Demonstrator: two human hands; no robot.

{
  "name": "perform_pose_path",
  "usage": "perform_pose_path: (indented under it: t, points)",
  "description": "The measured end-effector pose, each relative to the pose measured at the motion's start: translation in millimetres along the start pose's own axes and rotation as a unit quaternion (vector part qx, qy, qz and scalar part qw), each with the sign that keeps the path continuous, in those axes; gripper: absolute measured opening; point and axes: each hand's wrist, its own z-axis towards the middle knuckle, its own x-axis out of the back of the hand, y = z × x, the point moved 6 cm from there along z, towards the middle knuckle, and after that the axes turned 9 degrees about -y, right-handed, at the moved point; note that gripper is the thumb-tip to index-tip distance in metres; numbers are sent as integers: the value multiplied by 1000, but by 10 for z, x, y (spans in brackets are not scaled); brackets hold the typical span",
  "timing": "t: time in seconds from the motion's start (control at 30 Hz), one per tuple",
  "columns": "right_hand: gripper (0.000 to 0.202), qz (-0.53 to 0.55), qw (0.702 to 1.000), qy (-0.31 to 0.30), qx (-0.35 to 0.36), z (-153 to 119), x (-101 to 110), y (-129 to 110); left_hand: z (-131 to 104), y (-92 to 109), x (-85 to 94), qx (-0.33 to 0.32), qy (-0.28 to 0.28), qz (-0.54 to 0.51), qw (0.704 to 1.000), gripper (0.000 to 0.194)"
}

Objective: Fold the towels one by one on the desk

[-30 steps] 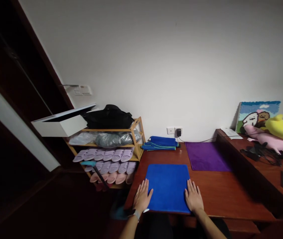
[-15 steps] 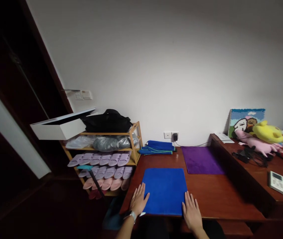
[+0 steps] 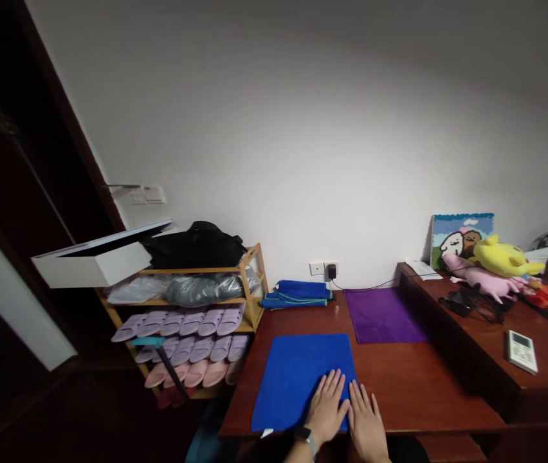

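A blue cloth (image 3: 293, 379) lies spread flat on the wooden table (image 3: 419, 392), with a small white tag at its near left corner. My left hand (image 3: 326, 406) rests flat on the cloth's near right part, fingers extended; a watch is on that wrist. Right beside it, my right hand (image 3: 366, 421) lies flat at the cloth's right edge, its fingers stretched out. Neither hand grips anything. Further back on the table is a flat purple cloth (image 3: 384, 315).
Folded blue cloths (image 3: 298, 294) sit by the wall. At the left stands a rack (image 3: 249, 308) with slippers, a black bag (image 3: 197, 247) and a white box (image 3: 95, 267). On the raised right surface are plush toys (image 3: 500, 257) and a white device (image 3: 521, 351).
My left hand has moved right across the blue cloth, from its left edge to beside my right hand. The view has shifted slightly.
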Motion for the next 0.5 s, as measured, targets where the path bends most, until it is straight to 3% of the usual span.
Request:
perform_pose_path:
  t: [0.07,0.17,0.3,0.37,0.5]
  points:
    - [59,1,1000,-7,2,18,-19,10,48,7,-116,19,-23,-14,999,64]
    - [59,12,1000,6,-11,39,-24,29,-114,-323,-150,79,-34,-12,996,65]
    - [60,13,1000,19,-17,27,-5,21,-691,-1098,47,193,-34,17,981,69]
    - [60,8,1000,16,-19,6,11,11,-1002,-1404,149,217,-40,32,975,71]
    - [61,-6,1000,1,-23,-32,37,-5,-1376,-1646,217,223,-27,48,973,72]
